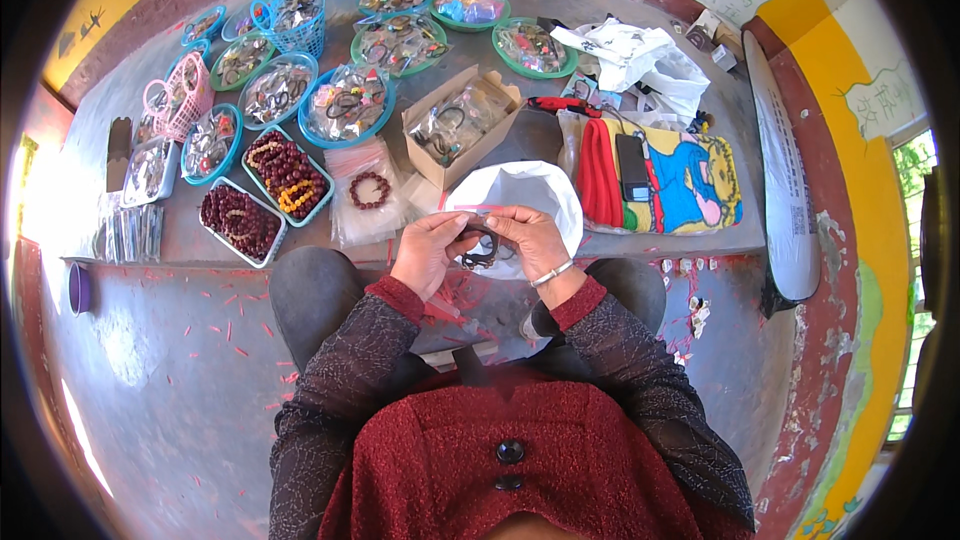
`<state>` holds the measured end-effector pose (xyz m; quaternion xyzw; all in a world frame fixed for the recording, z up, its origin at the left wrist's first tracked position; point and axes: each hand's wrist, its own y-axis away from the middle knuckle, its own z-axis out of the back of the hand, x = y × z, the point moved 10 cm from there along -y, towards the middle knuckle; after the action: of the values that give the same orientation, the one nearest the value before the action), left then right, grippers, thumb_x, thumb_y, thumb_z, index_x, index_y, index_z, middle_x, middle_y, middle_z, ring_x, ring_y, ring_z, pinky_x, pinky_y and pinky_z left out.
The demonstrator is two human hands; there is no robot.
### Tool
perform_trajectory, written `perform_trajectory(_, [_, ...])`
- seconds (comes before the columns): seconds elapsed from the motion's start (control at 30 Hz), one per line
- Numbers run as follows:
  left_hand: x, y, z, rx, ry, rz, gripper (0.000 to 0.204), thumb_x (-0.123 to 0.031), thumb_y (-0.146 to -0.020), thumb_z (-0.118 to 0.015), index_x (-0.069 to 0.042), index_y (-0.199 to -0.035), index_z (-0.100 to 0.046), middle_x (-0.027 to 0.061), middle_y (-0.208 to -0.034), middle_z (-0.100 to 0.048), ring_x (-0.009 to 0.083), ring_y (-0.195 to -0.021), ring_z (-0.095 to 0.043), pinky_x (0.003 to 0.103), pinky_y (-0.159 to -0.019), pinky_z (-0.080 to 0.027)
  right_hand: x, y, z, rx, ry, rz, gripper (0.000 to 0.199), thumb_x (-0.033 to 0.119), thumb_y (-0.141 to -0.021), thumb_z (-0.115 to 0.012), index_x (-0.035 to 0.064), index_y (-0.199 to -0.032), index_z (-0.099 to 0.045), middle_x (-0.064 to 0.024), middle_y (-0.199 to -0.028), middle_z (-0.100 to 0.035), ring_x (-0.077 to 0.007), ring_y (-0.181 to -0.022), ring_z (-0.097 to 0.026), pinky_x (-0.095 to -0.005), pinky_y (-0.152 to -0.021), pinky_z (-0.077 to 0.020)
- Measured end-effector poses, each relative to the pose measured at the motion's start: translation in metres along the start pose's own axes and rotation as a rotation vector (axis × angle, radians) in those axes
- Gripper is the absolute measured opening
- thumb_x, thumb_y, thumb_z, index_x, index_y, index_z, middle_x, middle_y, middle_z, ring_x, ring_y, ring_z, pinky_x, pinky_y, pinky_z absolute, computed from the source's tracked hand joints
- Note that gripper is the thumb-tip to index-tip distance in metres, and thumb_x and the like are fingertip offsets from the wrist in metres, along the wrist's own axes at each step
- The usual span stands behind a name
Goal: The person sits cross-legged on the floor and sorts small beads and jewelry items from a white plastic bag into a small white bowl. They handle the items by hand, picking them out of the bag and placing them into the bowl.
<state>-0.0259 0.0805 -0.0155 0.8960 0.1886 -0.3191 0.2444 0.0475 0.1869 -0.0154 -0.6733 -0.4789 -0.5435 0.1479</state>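
Note:
My left hand (428,245) and my right hand (533,240) meet over my lap, fingers closed in pinches. Between them is a dark looped band (482,258), like a cord bracelet or hair tie; its exact kind is too small to make out. A thin pink strip (480,208) shows at the fingertips. Right behind my hands stands a white-lined tub (550,185), partly hidden by them. A dark red bead bracelet (369,190) lies on clear plastic bags (350,225) to the left.
Beyond the tub, an open cardboard box (432,168) holds bagged items. Bowls and baskets (345,130) of bagged trinkets fill the left and back. Two trays (270,258) hold dark beads. A phone (633,168) rests on folded colourful cloth (690,180) at right, near white plastic bags (640,55).

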Motion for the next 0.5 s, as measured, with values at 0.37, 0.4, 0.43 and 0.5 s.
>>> perform_trajectory(0.37, [-0.001,0.003,-0.008,0.059,0.104,0.047,0.020,-0.008,-0.089,-0.050,0.007,-0.099,-0.057,0.0140,-0.100,-0.060,0.0214,-0.091,-0.060,0.030,-0.083,-0.051,0.010,0.005,-0.002,0.002,0.004,0.062,0.012,0.011,-0.076,-0.069,0.0000,-0.080,-0.065,-0.0003,-0.069,-0.059,-0.0059,-0.060,-0.048,-0.0186,-0.057,-0.0379])
perform_trajectory(0.4, [0.000,0.003,-0.008,0.053,0.102,0.046,0.020,-0.008,-0.089,-0.050,0.008,-0.100,-0.056,0.0142,-0.101,-0.059,0.0211,-0.091,-0.060,0.030,-0.083,-0.051,0.009,0.005,0.000,-0.012,0.009,0.053,0.013,0.011,-0.076,-0.069,0.0001,-0.080,-0.065,0.0000,-0.068,-0.059,-0.0058,-0.060,-0.048,-0.0188,-0.057,-0.0379])
perform_trajectory(0.43, [0.000,0.003,-0.007,0.045,0.097,0.046,0.020,-0.007,-0.089,-0.050,0.008,-0.100,-0.056,0.0142,-0.101,-0.059,0.0211,-0.091,-0.060,0.031,-0.082,-0.051,0.008,0.004,0.003,-0.025,0.014,0.043,0.013,0.012,-0.076,-0.069,0.0002,-0.080,-0.065,0.0002,-0.067,-0.058,-0.0058,-0.060,-0.048,-0.0189,-0.057,-0.0380])
perform_trajectory(0.5, [0.001,0.003,-0.005,0.030,0.086,0.046,0.019,-0.007,-0.089,-0.049,0.008,-0.100,-0.056,0.0144,-0.100,-0.060,0.0212,-0.091,-0.060,0.032,-0.082,-0.051,0.006,0.003,0.007,-0.044,0.032,0.037,0.014,0.014,-0.077,-0.068,0.0003,-0.079,-0.065,0.0005,-0.066,-0.058,-0.0058,-0.059,-0.048,-0.0191,-0.056,-0.0381])
